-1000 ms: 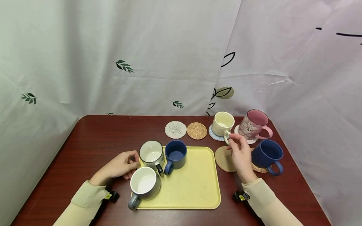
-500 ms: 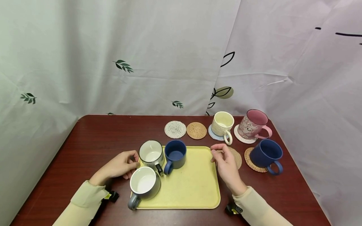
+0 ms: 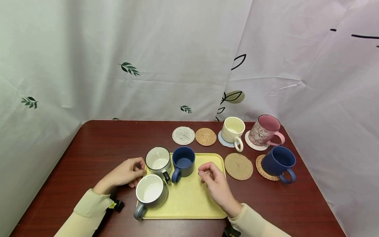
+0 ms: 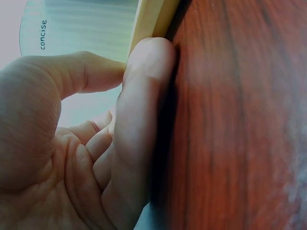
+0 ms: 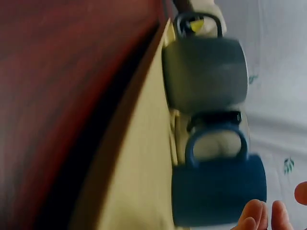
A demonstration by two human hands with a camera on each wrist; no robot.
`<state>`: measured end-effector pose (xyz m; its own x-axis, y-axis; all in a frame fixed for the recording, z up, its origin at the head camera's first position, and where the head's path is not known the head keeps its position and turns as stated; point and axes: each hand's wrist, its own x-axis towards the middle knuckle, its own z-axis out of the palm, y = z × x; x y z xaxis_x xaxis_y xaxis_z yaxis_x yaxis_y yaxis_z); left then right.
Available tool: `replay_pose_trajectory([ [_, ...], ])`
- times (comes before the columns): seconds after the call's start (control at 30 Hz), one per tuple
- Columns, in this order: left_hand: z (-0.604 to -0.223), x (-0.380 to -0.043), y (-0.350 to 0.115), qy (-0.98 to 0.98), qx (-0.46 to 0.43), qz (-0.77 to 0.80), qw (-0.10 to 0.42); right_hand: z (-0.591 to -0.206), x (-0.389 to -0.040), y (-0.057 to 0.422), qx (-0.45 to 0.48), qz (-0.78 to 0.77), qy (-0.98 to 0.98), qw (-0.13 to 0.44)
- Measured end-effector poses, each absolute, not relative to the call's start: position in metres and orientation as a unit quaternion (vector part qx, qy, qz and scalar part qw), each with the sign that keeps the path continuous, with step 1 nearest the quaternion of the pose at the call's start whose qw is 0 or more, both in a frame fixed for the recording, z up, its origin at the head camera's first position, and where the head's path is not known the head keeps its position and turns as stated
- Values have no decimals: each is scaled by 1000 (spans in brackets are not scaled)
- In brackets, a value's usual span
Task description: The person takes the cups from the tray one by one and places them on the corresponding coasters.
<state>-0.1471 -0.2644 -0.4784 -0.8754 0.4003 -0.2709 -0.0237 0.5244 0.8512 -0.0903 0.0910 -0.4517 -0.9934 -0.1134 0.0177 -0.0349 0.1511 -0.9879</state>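
Observation:
My left hand (image 3: 125, 172) pinches the left rim of the yellow tray (image 3: 185, 207); in the left wrist view, thumb (image 4: 91, 72) and forefinger (image 4: 139, 105) meet at the rim. Beside it on the tray stand a white mug with a dark rim and black handle (image 3: 158, 159) and a grey mug, white inside (image 3: 151, 192). A small blue mug (image 3: 183, 161) is to their right. Over the tray's right half hovers my right hand (image 3: 217, 186), fingers loosely bent and holding nothing. The right wrist view shows its fingertips (image 5: 256, 211) overlapping the blue mug.
Behind the tray lie a white coaster (image 3: 183, 135) and a tan coaster (image 3: 205, 137). A cream mug (image 3: 232, 131), a pink mug (image 3: 263, 131) and another blue mug (image 3: 276, 163) stand on coasters at right. A larger round coaster (image 3: 238, 166) lies beside the tray.
My right hand has left the cream mug's handle and moved left and nearer, coming over the tray's right half. The left hand has stayed at the tray's rim.

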Motion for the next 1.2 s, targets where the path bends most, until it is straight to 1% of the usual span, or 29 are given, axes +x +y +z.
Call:
replay_pose_trajectory([
  [0.13, -479, -148, -264, 844, 111, 474, 224, -451, -86, 77, -59, -652, 754, 57],
  [0.37, -479, -148, -263, 844, 113, 474, 225, -453, -79, 60, -55, -651, 752, 88],
  [0.5, -479, -148, -263, 844, 112, 474, 225, -454, -76, 50, -42, -666, 738, 98],
  [0.77, -480, -149, -263, 844, 111, 474, 226, -455, -71, 35, 0, -719, 679, 148],
  [0.9, -481, -149, -263, 844, 112, 474, 226, -455, -70, 29, 23, -741, 652, 156],
  [1.2, -480, -149, -265, 843, 109, 476, 228, -457, -72, 16, 73, -757, 633, 145],
])
